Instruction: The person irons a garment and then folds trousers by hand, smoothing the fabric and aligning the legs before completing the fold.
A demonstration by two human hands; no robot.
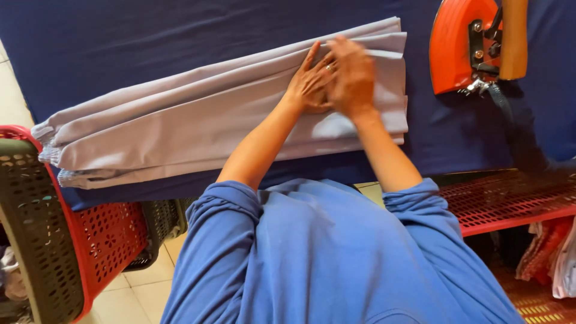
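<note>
Two hands press flat on folded grey trousers (222, 117) laid across a navy ironing surface (120, 42); smoothing looks to be the step in hand; left hand (311, 81) and right hand (353, 75) lie open, overlapping, gripping nothing; any further fold calls for pinching the hem; an orange iron (462, 45) stands apart, right.

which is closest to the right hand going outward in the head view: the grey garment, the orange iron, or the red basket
From the right hand:
1. Grey garment, directly under the hand.
2. Orange iron, standing on the blue board's upper right.
3. Red basket, far lower left, below the board.
</note>
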